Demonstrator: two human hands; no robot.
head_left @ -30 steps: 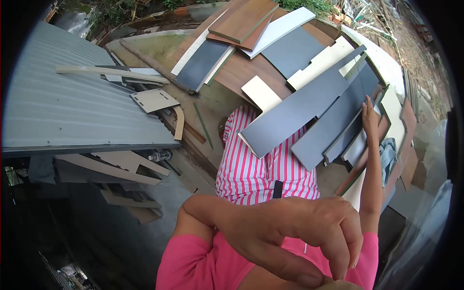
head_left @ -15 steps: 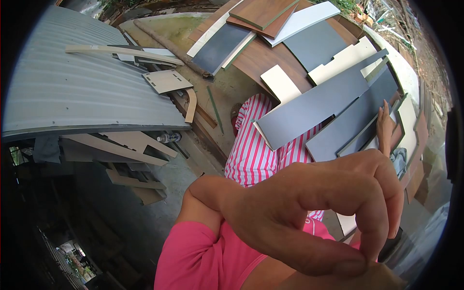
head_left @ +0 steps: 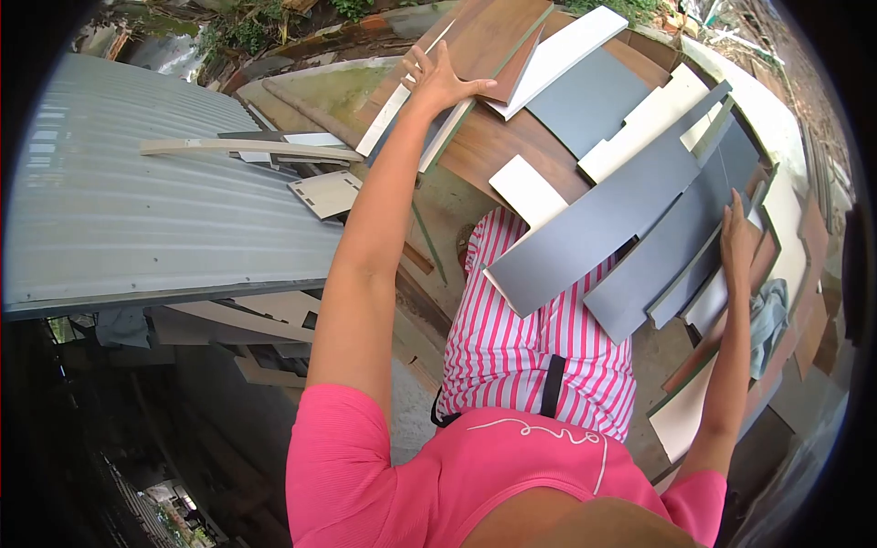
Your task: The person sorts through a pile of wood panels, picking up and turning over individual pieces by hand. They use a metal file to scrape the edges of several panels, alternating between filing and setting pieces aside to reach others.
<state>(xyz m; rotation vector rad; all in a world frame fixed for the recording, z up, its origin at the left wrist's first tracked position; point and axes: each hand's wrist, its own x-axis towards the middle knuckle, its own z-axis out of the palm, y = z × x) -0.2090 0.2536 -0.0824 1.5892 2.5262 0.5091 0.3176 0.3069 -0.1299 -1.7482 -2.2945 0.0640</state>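
Brown board (head_left: pixel 502 35), slanting lengthwise away rightward, is met at its near end by the spread, nearer left grip (head_left: pixel 441 89), with closure indiscernible at the right grip (head_left: pixel 734 239).

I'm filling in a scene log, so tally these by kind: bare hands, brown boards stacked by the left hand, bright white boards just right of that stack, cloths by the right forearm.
Bare hands (left hand, right hand): 2
Stacked brown boards, excluding the larger brown board beneath: 2
Bright white board: 1
Cloth: 1
Total: 6
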